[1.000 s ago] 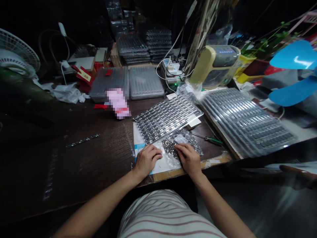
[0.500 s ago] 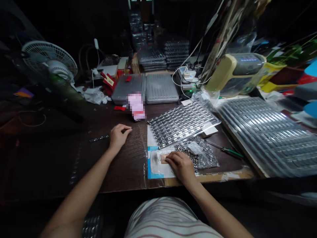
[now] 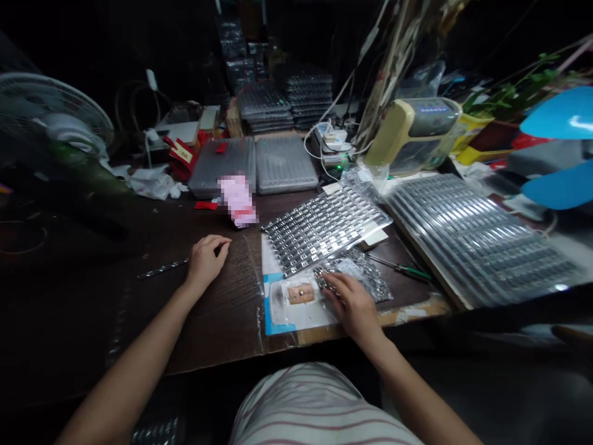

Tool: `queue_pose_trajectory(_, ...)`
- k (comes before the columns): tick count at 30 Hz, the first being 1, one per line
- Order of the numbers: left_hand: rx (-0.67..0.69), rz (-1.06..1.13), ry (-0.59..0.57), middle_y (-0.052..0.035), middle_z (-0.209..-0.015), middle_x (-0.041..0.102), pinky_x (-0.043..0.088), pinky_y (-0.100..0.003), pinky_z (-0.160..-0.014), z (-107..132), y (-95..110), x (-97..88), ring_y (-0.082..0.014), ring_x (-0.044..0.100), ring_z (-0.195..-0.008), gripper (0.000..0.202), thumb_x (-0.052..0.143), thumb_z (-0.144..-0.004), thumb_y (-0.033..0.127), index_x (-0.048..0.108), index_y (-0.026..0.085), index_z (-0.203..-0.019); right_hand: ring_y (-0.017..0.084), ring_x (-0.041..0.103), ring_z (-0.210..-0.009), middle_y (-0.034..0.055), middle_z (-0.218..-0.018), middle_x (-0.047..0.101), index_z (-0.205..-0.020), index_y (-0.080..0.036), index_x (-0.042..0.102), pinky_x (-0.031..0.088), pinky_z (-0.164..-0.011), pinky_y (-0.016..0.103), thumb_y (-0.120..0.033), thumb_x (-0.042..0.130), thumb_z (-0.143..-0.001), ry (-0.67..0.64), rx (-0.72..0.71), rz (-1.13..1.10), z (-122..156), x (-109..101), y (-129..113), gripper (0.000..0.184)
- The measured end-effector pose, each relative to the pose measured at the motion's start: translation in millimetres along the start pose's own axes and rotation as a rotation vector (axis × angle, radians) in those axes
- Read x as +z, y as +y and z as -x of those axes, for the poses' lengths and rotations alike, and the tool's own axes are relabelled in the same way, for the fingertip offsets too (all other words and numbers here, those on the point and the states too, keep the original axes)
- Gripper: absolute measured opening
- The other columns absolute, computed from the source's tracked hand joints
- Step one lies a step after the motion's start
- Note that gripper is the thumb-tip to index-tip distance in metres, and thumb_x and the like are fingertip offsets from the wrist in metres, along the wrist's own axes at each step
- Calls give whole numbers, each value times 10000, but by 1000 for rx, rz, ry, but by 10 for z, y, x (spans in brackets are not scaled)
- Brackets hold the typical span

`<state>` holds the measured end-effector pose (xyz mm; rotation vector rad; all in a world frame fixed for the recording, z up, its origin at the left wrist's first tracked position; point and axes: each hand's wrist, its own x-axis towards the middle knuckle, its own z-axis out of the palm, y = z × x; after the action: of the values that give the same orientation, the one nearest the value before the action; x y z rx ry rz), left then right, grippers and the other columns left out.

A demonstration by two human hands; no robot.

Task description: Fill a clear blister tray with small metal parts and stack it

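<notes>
My left hand (image 3: pixel 208 264) rests on the dark table with thumb and forefinger pinched together; what is between them, if anything, is too small to make out. A thin dark strip with shiny marks (image 3: pixel 162 269) runs leftward from beside this hand. My right hand (image 3: pixel 356 304) is over a heap of small shiny metal parts (image 3: pixel 319 273) at the mouth of a clear plastic bag (image 3: pixel 373 281); its thumb and fingers are apart among the parts. Left of it, a small tan block (image 3: pixel 301 293) lies in a clear shallow holder (image 3: pixel 277 309) on a blue-and-white sheet (image 3: pixel 280 329).
Behind the bag lies a tray with rows of metal pieces (image 3: pixel 324 228). A green-handled screwdriver (image 3: pixel 412 272) is to its right, near stacked clear trays (image 3: pixel 482 241). Farther back are closed grey trays (image 3: pixel 287 167), a pixelated pink item (image 3: pixel 238 199) and a fan (image 3: pixel 60 123).
My right hand has left the tan block and moved right to the metal parts, its fingers parting. More of the strip shows left of my left hand. The camera view has shifted rightward.
</notes>
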<state>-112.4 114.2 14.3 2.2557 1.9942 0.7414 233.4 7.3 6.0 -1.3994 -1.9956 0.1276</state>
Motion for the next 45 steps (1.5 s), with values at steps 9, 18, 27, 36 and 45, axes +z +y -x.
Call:
queue_pose_trajectory(9, 92, -225, -171, -114, -1028, 687, 464, -381, -734, -605, 826, 578, -300, 638, -894, 297, 429, -894, 286, 667, 185, -1039, 159, 642, -772, 29, -855, 672, -923, -224, 637, 508, -684, 263, -303, 539, -900, -148, 226, 33, 664, -503, 197, 128)
queue_pose_trajectory(18, -13, -229, -132, -137, -903, 698, 456, -367, -702, -629, 888, 404, -291, 648, -812, 251, 463, -879, 304, 661, 166, -946, 168, 595, -726, 46, -788, 629, -859, -205, 610, 452, -662, 278, -257, 480, -927, -61, 219, 309, 628, -208, 121, 155)
queue_pose_trajectory(27, -182, 794, -389, -24, -720, 651, 516, -236, -546, 286, 932, 200, -125, 616, -580, 320, 489, -858, 381, 627, 163, -1047, 173, 626, -848, 57, -919, 641, -1029, -226, 598, 515, -732, 282, -205, 406, -932, -71, 123, -49, 387, -298, 71, 216)
queue_pose_trajectory(36, 234, 398, -222, -69, -932, 662, 504, -335, -805, 887, 1333, 388, -191, 601, -892, 198, 540, -871, 181, 679, 214, -1008, 169, 613, -876, 58, -906, 639, -931, -219, 627, 515, -769, 299, -194, 489, -904, 7, 40, -219, 36, 138, 41, 144)
queue_pose_trajectory(45, 223, 415, -177, -50, -875, 646, 502, -300, -780, 912, 1296, 403, -172, 605, -841, 168, 561, -870, 200, 691, 217, -974, 169, 622, -896, 51, -938, 658, -1005, -236, 642, 526, -786, 305, -163, 508, -893, 57, 16, -204, 104, 221, 95, 189)
